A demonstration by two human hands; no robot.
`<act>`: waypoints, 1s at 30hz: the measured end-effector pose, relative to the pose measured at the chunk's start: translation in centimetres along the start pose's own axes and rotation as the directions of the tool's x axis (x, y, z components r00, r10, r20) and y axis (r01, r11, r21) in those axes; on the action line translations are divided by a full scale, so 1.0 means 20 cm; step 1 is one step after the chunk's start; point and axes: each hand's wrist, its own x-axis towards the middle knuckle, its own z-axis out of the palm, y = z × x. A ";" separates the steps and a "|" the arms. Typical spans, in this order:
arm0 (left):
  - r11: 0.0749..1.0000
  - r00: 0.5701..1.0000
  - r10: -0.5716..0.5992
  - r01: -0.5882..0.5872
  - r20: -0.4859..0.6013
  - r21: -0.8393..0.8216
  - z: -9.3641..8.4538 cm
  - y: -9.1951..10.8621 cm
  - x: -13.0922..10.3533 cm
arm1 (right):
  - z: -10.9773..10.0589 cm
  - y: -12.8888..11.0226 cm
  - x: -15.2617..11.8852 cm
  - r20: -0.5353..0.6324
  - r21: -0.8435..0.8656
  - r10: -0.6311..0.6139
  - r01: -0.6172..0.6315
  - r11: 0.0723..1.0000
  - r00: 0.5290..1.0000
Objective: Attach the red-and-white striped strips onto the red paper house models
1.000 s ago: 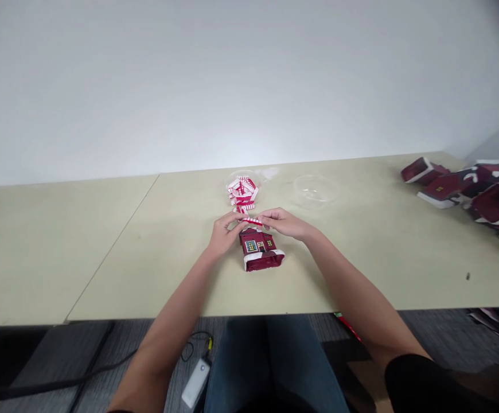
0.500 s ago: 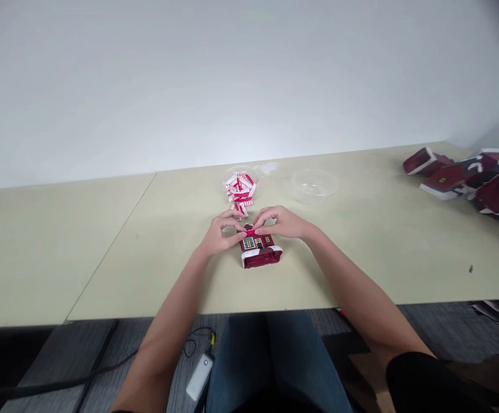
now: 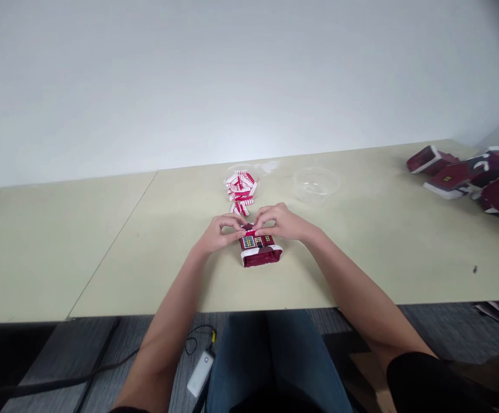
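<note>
Left hand (image 3: 222, 233) and right hand (image 3: 279, 222) pinch red-white strip (image 3: 249, 232) against maroon toy house (image 3: 261, 248).

That little house (image 3: 261, 251), dark red with white trim and yellow-paned windows, lies face up on the table (image 3: 146, 269), hollow base nearest me; a red strip (image 3: 250, 233) sits crosswise at its upper front.
</note>
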 end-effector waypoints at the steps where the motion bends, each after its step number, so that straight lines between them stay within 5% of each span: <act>1: 1.000 1.000 -0.011 0.011 0.014 -0.004 0.00 0.00 0.00 | 0.00 -0.01 0.00 0.007 -0.049 0.017 -0.017 0.999 1.000; 7: 0.999 0.998 -0.035 0.034 0.053 0.021 -0.01 0.02 0.00 | -0.02 -0.05 -0.02 0.036 -0.206 0.086 -0.077 0.976 0.996; 14: 0.997 0.996 -0.058 0.055 0.065 0.046 -0.01 0.02 0.00 | -0.03 -0.07 -0.03 -0.109 0.177 0.035 -0.015 0.984 0.993; 17: 0.997 0.995 -0.066 0.063 0.074 0.047 -0.02 0.02 0.00 | 0.00 -0.06 -0.02 -0.149 0.231 0.111 -0.075 0.970 0.983; 22: 0.995 0.994 -0.074 0.068 0.077 0.078 -0.01 0.03 0.00 | 0.00 -0.06 0.01 -0.014 0.090 0.280 -0.278 0.956 0.960; 26: 0.991 0.993 -0.059 0.046 0.102 0.124 -0.02 0.06 0.00 | -0.01 -0.10 0.03 -0.010 -0.138 0.302 -0.301 0.944 0.953; 30: 0.951 0.992 -0.075 0.041 0.099 0.305 -0.04 0.12 0.01 | 0.02 -0.13 0.02 -0.071 -0.134 0.294 -0.301 0.944 0.953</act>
